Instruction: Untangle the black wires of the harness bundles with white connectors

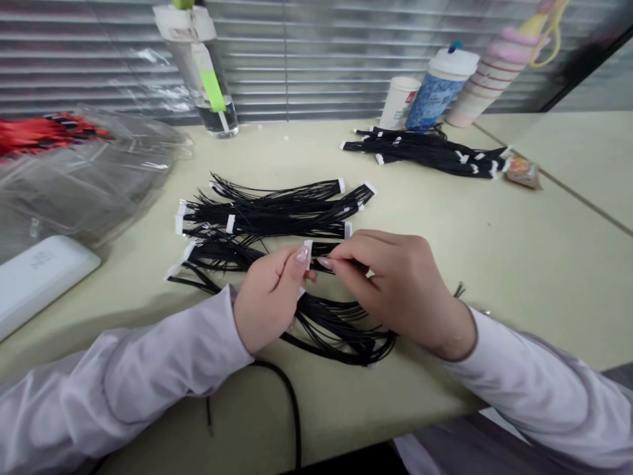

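Left hand (pixel 270 300) fingers (pixel 301 256) pinched narrow on a white connector (pixel 308 254) of a black wire bundle (pixel 237 256) lying left-right across the surface (pixel 494 264) near its front edge, right hand (pixel 395 287) pinching the wires just beside.

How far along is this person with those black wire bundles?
Roughly, judging by the piles: the neater bundle of white-tipped wire harnesses at the back looks done. In hand is one black wire harness, pinched by the left hand and right hand. The looser harnesses on the table appear left.
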`<state>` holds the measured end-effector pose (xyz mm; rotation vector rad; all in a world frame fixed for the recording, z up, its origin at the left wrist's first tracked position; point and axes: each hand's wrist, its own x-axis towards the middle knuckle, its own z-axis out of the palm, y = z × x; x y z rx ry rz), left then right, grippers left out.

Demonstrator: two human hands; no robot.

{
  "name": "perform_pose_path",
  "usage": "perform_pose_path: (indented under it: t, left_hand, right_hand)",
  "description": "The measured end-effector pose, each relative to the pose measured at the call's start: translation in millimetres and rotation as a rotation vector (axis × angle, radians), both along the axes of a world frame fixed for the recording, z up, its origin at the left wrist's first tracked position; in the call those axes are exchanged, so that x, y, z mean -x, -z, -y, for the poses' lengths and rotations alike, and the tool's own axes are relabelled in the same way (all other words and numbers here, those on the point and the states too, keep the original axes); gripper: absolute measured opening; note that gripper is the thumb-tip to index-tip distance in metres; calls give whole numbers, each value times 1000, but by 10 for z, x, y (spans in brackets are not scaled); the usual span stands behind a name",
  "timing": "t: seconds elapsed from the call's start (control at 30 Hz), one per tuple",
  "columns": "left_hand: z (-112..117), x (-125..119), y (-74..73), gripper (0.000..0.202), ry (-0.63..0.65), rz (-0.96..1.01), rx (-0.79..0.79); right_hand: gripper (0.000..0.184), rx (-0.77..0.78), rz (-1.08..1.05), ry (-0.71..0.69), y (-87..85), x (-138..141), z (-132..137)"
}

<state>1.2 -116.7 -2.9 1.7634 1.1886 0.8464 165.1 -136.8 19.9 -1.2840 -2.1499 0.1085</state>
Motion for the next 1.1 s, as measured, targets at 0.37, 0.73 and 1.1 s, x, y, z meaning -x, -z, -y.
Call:
perform_pose_path:
  t: [0.37, 0.73, 1.1]
  left_hand:
    - [1, -2, -2, 34, 15, 45, 66]
    - [3, 14, 8, 34, 60, -24, -2]
    - [-7, 15, 39, 35, 88, -40, -25]
  right_hand:
    - [20, -47, 71, -39, -10, -27, -12]
    - [24, -101, 137, -27, -7, -25, -17]
    - [23, -100, 138, -30, 16, -21, -58]
